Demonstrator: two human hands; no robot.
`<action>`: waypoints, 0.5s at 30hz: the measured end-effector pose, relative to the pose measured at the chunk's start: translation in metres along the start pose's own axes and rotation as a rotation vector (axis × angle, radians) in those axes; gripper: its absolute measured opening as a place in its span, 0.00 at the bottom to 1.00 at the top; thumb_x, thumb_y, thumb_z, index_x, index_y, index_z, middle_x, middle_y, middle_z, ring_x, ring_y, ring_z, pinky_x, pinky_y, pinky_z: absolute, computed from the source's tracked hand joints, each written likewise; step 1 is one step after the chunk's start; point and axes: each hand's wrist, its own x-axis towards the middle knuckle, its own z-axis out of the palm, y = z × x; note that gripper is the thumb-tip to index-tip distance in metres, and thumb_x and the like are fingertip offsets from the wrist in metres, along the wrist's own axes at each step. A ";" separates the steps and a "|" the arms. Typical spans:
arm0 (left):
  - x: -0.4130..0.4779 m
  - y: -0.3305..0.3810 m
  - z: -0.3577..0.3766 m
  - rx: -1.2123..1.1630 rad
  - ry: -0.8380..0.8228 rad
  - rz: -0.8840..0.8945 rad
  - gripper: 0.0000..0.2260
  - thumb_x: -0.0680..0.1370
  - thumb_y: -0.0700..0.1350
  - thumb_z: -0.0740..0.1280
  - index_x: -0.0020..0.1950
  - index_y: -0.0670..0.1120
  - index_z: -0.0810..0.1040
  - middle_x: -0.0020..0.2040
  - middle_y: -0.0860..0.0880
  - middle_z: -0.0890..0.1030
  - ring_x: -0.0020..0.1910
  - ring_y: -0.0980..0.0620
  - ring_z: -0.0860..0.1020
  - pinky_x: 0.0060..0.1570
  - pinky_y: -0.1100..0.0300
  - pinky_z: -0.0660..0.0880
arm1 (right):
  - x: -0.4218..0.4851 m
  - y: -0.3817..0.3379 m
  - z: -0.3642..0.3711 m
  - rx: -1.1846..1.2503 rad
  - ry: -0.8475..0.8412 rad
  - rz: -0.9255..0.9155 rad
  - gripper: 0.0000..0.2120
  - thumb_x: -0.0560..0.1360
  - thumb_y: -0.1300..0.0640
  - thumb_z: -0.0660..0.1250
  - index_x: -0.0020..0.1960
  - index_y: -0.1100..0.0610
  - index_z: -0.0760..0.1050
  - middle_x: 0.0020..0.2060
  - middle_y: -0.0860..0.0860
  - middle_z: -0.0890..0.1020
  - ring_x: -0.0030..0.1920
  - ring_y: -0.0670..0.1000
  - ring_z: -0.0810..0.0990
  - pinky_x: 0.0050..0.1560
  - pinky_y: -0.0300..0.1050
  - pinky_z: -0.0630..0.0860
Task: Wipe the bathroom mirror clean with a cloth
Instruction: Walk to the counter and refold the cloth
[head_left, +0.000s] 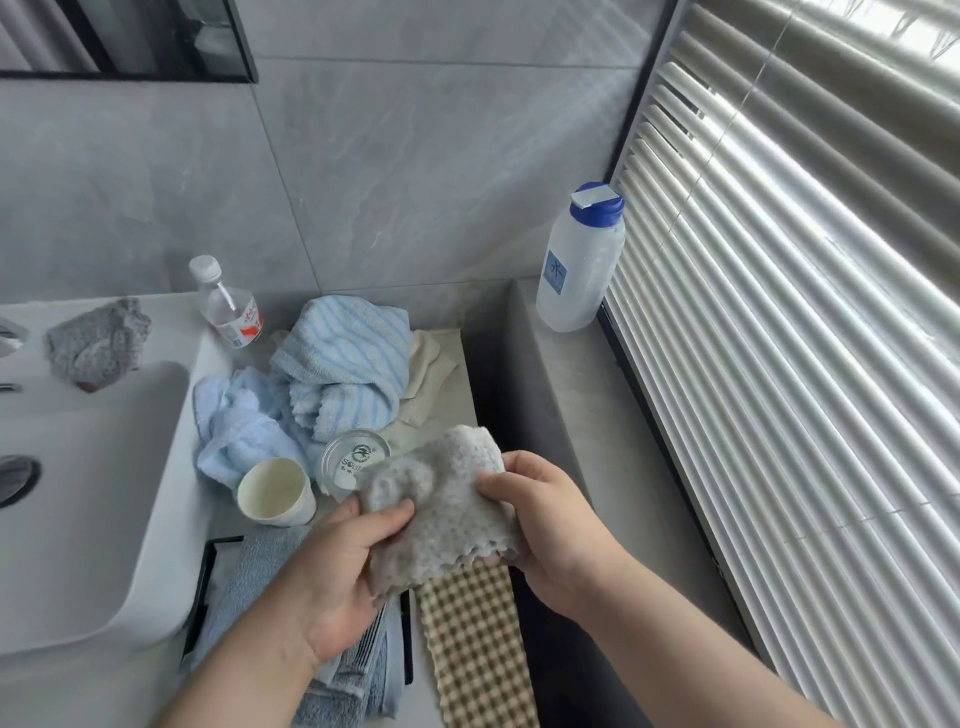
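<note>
Your left hand (337, 582) and right hand (545, 519) each pinch an edge of the grey speckled cloth (441, 514), held low over the surface (453, 384). Fold it into a flat pad before raising it to the mirror (124, 36) at upper left. Count two grey cloths, the second cloth (96, 343) by the basin, two bottles, one paper cup (275, 491).

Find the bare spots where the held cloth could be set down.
Bare: the window ledge in front of the large bottle, along the blinds; the sink rim between the crumpled rag and the small bottle. Crowded: the counter, under towels and a cup.
</note>
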 end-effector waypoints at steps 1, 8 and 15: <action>-0.002 0.004 -0.001 0.033 -0.006 0.039 0.18 0.70 0.36 0.65 0.60 0.40 0.78 0.52 0.40 0.85 0.43 0.46 0.85 0.30 0.59 0.80 | -0.002 -0.001 -0.002 0.040 -0.027 0.007 0.07 0.80 0.66 0.62 0.56 0.62 0.75 0.45 0.59 0.84 0.38 0.55 0.82 0.28 0.45 0.76; -0.005 0.021 -0.011 0.128 -0.142 0.204 0.09 0.59 0.48 0.75 0.32 0.44 0.81 0.42 0.39 0.81 0.41 0.45 0.79 0.33 0.59 0.74 | -0.004 0.000 -0.006 0.314 -0.157 0.042 0.06 0.71 0.65 0.60 0.41 0.61 0.76 0.42 0.60 0.77 0.36 0.54 0.76 0.33 0.44 0.73; 0.001 0.006 -0.004 0.896 0.099 0.666 0.09 0.61 0.49 0.73 0.34 0.53 0.74 0.33 0.55 0.73 0.33 0.57 0.71 0.36 0.63 0.70 | 0.000 0.013 -0.004 -0.297 0.103 -0.326 0.08 0.73 0.58 0.74 0.44 0.52 0.74 0.40 0.54 0.80 0.39 0.58 0.80 0.41 0.53 0.81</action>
